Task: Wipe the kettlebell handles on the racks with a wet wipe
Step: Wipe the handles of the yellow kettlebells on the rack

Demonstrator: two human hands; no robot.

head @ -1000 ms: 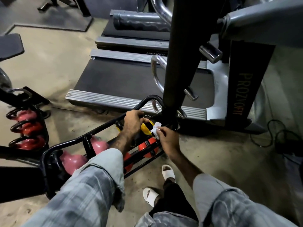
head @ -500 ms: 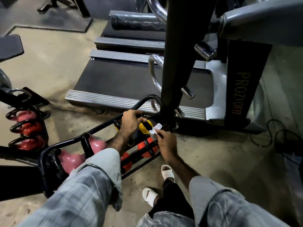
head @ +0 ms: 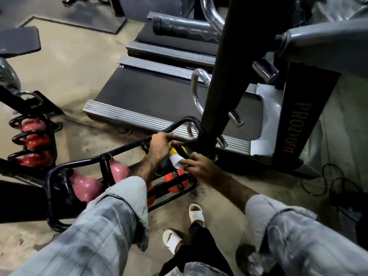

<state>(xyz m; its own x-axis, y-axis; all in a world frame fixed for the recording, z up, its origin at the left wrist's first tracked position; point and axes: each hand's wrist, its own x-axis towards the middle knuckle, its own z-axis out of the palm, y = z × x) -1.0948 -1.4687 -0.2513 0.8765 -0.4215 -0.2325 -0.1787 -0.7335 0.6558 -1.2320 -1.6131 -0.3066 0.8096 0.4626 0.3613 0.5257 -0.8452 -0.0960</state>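
A low black tubular rack (head: 79,163) on the floor holds pink kettlebells (head: 85,187), orange ones (head: 175,184) and a yellow kettlebell (head: 180,151) at its right end. My left hand (head: 160,145) grips the yellow kettlebell's black handle from the top. My right hand (head: 199,166) presses a white wet wipe (head: 176,161) against that handle, just below and right of the left hand. Part of the yellow kettlebell is hidden behind both hands.
A thick black upright post (head: 223,76) with chrome pegs rises right behind the rack's end. Treadmills (head: 151,96) lie beyond it. A second rack with red kettlebells (head: 32,140) stands at the left. Cables (head: 338,182) trail on the floor at the right. My white sandals (head: 196,213) are below.
My right hand has slid the wipe a little down and left along the yellow kettlebell's handle. The left hand keeps its grip in the same place.
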